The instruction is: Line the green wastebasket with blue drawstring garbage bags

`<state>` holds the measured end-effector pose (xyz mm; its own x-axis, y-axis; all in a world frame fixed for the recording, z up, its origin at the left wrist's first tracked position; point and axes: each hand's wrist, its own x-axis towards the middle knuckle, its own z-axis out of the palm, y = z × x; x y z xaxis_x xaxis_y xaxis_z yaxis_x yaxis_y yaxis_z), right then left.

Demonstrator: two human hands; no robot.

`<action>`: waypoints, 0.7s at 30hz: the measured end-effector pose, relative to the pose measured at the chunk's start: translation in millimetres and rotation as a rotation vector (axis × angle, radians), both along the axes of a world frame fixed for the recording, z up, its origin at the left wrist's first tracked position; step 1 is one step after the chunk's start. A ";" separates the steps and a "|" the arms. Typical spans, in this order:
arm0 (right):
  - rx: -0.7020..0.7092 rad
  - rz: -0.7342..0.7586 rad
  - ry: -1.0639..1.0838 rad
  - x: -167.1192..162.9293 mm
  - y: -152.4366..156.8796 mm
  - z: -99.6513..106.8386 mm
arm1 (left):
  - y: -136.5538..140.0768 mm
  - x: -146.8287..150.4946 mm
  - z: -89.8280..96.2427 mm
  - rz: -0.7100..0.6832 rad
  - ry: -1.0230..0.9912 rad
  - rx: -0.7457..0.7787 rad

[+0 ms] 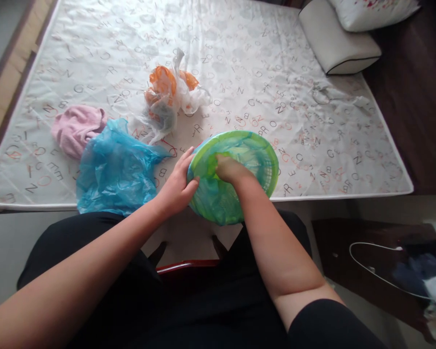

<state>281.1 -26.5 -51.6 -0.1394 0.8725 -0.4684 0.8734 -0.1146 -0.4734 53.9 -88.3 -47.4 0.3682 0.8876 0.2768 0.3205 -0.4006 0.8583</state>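
While the left hand (179,186) holds the green basket (275,162) by its left rim, thumb and fingers parted at the edge, right hand (230,168) is down inside, fingers curled at the bluish film (218,201) lining; cannot tell if it grips any; blue plastic bag (112,167) left of left hand, pink cloth (78,127) beyond, orange and clear bags (163,82) ahead

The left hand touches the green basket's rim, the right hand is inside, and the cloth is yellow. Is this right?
The cloth is pink, not yellow, as the head view shows. The left hand touches the basket's rim; the right hand is inside.
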 end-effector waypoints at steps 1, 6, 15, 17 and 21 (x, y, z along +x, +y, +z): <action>-0.011 -0.016 -0.061 1.9 0.4 5.3 | 1.4 -2.0 -0.9 0.004 0.002 -0.012; -0.040 0.036 -0.054 -4.2 0.9 24.7 | 19.5 -8.7 -0.4 0.089 -0.073 -0.194; 0.351 -0.098 0.199 14.9 -1.0 57.5 | 82.7 -43.8 27.2 0.468 -0.122 -0.576; 0.456 -0.193 0.315 27.6 -1.5 64.7 | 90.8 -45.5 26.6 0.510 -0.060 -0.596; 0.580 -0.418 0.470 52.1 -3.4 76.0 | 109.4 -45.4 15.8 0.542 0.013 -0.562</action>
